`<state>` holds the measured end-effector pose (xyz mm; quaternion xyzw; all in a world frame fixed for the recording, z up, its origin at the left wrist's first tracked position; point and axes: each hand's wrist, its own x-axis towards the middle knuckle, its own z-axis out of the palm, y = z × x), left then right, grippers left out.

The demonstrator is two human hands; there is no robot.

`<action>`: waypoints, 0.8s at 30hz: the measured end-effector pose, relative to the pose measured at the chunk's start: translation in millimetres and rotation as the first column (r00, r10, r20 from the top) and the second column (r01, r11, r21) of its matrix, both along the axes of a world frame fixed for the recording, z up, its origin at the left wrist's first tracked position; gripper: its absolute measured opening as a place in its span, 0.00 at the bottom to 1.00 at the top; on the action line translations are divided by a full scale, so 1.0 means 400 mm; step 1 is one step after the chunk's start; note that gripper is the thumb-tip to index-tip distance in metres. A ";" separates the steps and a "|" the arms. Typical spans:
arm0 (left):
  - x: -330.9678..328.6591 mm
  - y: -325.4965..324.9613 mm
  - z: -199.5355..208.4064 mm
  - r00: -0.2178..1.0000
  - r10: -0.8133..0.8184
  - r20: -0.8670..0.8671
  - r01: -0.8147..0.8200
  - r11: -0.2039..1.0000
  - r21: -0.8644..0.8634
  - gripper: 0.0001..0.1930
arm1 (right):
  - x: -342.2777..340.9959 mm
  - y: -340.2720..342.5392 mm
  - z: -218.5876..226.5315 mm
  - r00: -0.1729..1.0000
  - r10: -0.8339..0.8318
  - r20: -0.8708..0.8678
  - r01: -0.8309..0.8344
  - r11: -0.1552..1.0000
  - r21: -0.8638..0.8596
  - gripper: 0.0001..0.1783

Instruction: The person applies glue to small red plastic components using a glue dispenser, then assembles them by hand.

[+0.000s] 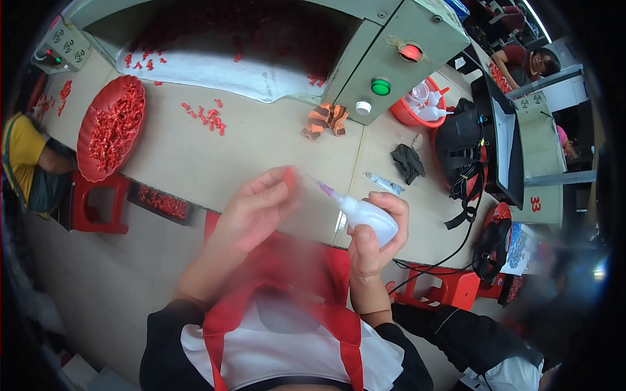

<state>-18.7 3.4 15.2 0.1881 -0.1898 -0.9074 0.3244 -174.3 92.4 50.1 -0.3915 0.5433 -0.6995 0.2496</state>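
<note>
At the bottom of the frame lies a red apron (351,355) over white and black clothing. Just above, left of centre, the left hand (257,205) pinches a small red piece (289,176) between thumb and fingers, partly blurred. Right of centre, the right hand (370,246) wraps a white squeeze bottle (372,218), whose purple tip (325,189) and thin needle point toward the piece, apart from it.

Beyond, on the pale worktop (261,130), a slim packet (384,183) carries bluish printing too small to read, beside a black cloth (408,163). Farther up, a striped orange-brown cloth (325,121) lies right of centre and loose red pieces (210,118) lie left of it; a red tray (104,94) at left is heaped with more. A red basket (405,115) at upper right holds white bottles.

A pale green machine (394,55) with a green button (380,86) fills the upper centre. At far right, red digits (535,204) mark a pale green panel (541,218).
</note>
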 end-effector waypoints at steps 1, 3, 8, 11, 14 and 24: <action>0.003 -0.002 -0.008 0.999 0.030 -0.041 -0.029 1.000 0.011 0.19 | 0.000 0.007 -0.005 1.000 0.010 -0.024 -0.011 1.000 -0.024 0.27; 0.004 -0.010 -0.003 0.994 0.034 -0.103 -0.027 0.998 0.061 0.19 | 0.005 0.009 -0.004 0.999 0.017 -0.049 -0.019 0.999 -0.045 0.27; 0.020 -0.021 0.015 0.998 -0.016 -0.058 0.020 0.998 0.065 0.18 | 0.025 -0.004 0.003 0.998 -0.036 -0.045 0.035 0.999 -0.023 0.27; 0.028 -0.019 0.014 0.999 0.000 -0.054 0.007 0.990 0.139 0.17 | 0.025 0.006 0.011 0.973 0.007 -0.231 -0.007 1.000 0.000 0.26; 0.028 -0.015 0.004 0.999 0.029 -0.036 -0.024 0.989 0.143 0.17 | 0.019 0.019 0.012 0.936 0.061 -0.346 -0.070 0.998 -0.012 0.25; 0.019 -0.007 0.030 0.998 0.060 -0.016 -0.057 0.988 0.140 0.18 | 0.026 0.010 0.026 0.865 0.059 -0.498 -0.080 0.997 -0.021 0.21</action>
